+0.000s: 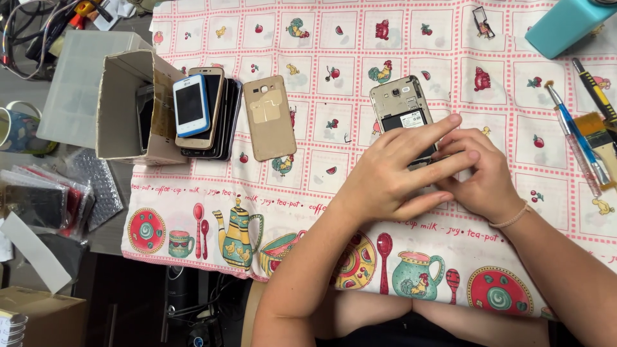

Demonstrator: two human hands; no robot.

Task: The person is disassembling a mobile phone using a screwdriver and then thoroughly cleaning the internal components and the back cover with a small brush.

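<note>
A gold phone with its back cover off lies face down on the patterned tablecloth, its battery bay showing. My left hand rests flat over the phone's lower half, fingers stretched to the right. My right hand sits beside it, fingers curled at the phone's lower right edge, partly hidden under my left fingers. What my fingers pinch there is hidden. A gold back cover lies to the left of the phone.
A stack of phones leans out of an open cardboard box at the left. Brushes and pens lie at the right, under a teal case. Packaged items and a mug sit off the table's left edge.
</note>
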